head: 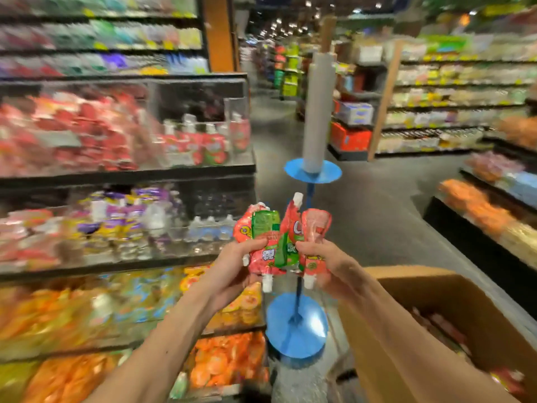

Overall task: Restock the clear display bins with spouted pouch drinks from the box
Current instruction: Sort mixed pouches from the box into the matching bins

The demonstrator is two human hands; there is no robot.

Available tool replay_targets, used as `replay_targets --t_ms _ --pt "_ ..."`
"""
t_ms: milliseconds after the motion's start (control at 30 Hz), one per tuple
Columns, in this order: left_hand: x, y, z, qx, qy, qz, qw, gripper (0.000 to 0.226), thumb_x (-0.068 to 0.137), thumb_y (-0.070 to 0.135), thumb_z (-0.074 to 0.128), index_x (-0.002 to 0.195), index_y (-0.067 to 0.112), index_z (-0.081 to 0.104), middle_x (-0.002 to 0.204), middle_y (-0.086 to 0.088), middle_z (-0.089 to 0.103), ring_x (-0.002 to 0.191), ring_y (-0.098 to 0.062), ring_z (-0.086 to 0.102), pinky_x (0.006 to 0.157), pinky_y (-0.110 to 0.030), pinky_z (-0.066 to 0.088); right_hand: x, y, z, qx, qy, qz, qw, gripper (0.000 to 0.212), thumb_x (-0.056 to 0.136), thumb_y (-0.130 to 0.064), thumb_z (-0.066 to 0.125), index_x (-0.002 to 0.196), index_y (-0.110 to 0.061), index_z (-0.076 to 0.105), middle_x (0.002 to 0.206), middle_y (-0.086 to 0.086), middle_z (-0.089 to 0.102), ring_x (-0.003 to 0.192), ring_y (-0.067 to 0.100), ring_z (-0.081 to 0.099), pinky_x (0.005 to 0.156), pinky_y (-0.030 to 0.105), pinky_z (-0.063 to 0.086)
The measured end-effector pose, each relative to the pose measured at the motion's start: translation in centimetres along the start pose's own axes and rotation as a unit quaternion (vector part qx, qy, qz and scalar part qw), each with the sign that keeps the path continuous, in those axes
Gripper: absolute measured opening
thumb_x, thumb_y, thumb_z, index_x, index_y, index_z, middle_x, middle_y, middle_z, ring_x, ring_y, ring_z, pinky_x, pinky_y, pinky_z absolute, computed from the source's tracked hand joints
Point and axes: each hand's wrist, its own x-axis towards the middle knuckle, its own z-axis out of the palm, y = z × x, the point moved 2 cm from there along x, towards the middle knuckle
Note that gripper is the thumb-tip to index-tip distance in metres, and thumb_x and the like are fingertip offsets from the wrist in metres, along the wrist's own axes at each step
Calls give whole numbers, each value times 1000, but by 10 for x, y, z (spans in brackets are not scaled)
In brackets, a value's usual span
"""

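Note:
Both hands hold a bunch of red and green spouted pouch drinks point(271, 237) at mid-frame, in front of the shelf end. My left hand point(235, 267) grips the left pouches and my right hand point(325, 264) grips the right ones; some spouts point down, one points up. The open cardboard box point(406, 312) sits at the lower right with more red pouches point(444, 330) inside. A clear display bin point(203, 126) on the upper shelf at left holds several upright red pouches. The view is blurred.
Lower shelves at left carry purple, clear and orange pouches point(122, 225). A blue stand with a white roll point(315, 141) rises just behind my hands. The aisle floor point(377, 205) runs ahead, with stocked shelves point(453, 106) and low displays on the right.

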Motion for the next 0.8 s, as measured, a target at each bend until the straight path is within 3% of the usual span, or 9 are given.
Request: replay_targets --t_ms 100,167,300,367,500,633,700,800 --pt "-18 26 -59 27 47 35 998 37 90 11 58 126 6 66 121 -17 70 95 -25 73 70 -37 63 41 18 63 -5 -54 19 998 85 60 -17 91 133 8 54 138 35 50 129 51 46 112 61 34" --pt "-30 47 -96 40 78 50 995 33 93 10 58 124 8 67 119 -16 70 97 -27 73 70 -39 63 68 31 100 -9 -87 33 996 77 61 -17 91 128 6 60 132 33 56 120 46 56 106 57 42" --pt "-48 88 -161 65 77 73 992 34 92 20 62 123 8 68 112 -14 73 86 -21 75 61 -31 59 119 60 163 14 -136 39 990 62 61 -16 91 117 -1 69 120 28 65 107 40 67 92 56 53" --pt "-55 102 -190 73 80 78 991 41 89 33 61 122 9 69 110 -11 74 87 -19 74 68 -32 61 139 70 189 25 -155 31 987 58 61 -15 91 115 -3 72 119 25 67 106 38 68 91 55 54" --pt "-57 124 -238 67 79 75 992 44 94 46 48 105 11 72 102 -6 75 86 -18 74 73 -30 60 174 83 211 36 -130 44 990 75 49 -14 97 118 -8 67 122 23 66 107 39 67 93 56 53" --pt "-49 142 -267 66 74 70 993 34 85 46 58 86 12 61 74 -3 59 62 -11 59 57 -23 54 195 84 212 51 -66 63 994 93 32 -15 101 118 -5 66 122 25 66 107 39 68 86 53 56" --pt "-39 149 -272 83 64 72 992 29 83 37 61 92 10 62 75 -5 57 58 -11 58 53 -23 54 200 78 207 51 -59 60 995 89 35 -16 100 116 -4 69 122 25 66 108 39 67 85 53 57" --pt "-23 158 -270 128 78 92 984 30 88 24 65 115 15 58 96 -7 67 71 -13 67 62 -27 59 205 64 191 33 -59 49 997 86 45 -18 98 124 -6 66 127 23 64 116 37 64 97 55 51"
